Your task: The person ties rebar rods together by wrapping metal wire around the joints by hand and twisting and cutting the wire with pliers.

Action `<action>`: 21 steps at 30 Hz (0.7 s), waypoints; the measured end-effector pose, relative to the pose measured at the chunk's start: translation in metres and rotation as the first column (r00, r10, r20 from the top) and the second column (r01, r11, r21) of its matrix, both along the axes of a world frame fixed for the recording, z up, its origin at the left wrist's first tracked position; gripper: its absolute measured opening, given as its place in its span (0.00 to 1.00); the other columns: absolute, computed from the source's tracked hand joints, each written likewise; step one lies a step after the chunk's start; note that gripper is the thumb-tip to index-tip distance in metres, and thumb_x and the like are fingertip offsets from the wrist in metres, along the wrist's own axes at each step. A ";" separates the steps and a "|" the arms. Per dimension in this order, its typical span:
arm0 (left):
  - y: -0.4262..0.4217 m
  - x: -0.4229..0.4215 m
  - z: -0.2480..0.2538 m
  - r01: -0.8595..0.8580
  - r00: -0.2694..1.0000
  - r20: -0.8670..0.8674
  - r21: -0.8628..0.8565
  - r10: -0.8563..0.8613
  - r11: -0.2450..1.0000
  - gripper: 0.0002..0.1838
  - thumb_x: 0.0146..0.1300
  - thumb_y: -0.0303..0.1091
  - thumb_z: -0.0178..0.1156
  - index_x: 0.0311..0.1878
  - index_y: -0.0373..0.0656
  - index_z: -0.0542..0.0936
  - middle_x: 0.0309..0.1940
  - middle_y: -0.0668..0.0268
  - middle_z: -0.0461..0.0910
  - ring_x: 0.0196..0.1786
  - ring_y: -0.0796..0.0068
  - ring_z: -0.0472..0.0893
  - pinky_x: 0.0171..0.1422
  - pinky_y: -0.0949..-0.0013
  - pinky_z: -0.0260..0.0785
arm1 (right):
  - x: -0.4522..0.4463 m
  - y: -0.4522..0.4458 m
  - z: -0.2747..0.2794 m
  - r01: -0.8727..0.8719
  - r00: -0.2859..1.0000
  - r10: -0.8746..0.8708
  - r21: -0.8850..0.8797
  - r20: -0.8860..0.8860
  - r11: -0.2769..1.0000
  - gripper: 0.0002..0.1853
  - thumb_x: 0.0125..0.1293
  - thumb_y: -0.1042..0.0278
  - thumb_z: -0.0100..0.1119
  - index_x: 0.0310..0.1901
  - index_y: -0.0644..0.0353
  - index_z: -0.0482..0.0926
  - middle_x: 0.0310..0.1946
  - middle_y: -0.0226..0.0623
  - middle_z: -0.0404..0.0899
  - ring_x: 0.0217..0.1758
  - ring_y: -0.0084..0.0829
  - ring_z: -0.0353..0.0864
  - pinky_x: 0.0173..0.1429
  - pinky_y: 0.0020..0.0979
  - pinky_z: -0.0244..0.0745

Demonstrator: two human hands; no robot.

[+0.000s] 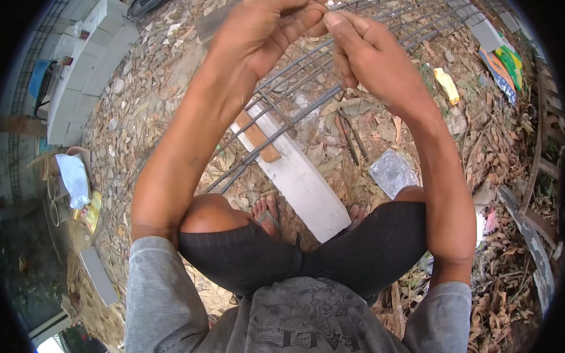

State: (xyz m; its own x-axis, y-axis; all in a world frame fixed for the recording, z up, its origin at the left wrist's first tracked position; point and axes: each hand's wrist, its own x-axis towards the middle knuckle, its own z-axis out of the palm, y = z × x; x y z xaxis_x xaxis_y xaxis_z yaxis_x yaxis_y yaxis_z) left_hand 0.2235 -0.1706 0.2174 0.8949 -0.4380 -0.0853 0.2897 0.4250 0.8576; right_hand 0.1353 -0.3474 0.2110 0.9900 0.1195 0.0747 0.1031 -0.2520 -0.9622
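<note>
The cage [310,110] lies on the ground in front of you, slanting from beside your left knee up towards the far right, and passing over the plank [313,199]. Your left hand [262,32] and right hand [376,64] are raised above it, brought together at the fingertips. Whether a piece of wire or anything else is pinched between them cannot be told at this size.

Step in hand, as judged: fine fingertip work over the cage, with no tool in use. The next move calls for a steady two-finger grip and a clear view of the bars below, since the hands cover part of them.

Condition of the cage: dark grey, long slender bars joined by thinner crosspieces. The bars look roughly parallel, though the lens bends the outer stretches. The soundness of the joints cannot be confirmed.

Near it, a brown wood strip [254,136] lies on the plank, under the bars. The pliers [347,140] rest on the leaf litter just beside the cage, handles apart. A clear plastic bag [392,171] lies nearer your right knee. Farther off, pale blocks [80,101] are stacked on your left; a yellow wrapper [446,86] lies to the right.
</note>
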 end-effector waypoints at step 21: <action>-0.031 -0.040 -0.004 -0.302 0.894 0.388 0.158 0.222 0.940 0.16 0.71 0.28 0.70 0.56 0.26 0.83 0.35 0.62 0.87 0.34 0.80 0.81 0.41 0.75 0.74 | -0.004 0.006 0.002 0.105 0.990 -0.096 -0.079 0.107 0.991 0.23 0.84 0.56 0.43 0.50 0.69 0.83 0.39 0.47 0.85 0.43 0.41 0.84 0.54 0.43 0.76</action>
State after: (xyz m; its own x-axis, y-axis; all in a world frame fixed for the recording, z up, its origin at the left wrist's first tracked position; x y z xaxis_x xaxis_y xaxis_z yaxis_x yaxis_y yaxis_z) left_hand 0.1834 -0.2014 0.2139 0.9608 -0.1914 0.2008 -0.1520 0.2422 0.9582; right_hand 0.1314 -0.3416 0.2125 0.9849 0.0301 0.1706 0.1704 -0.3454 -0.9228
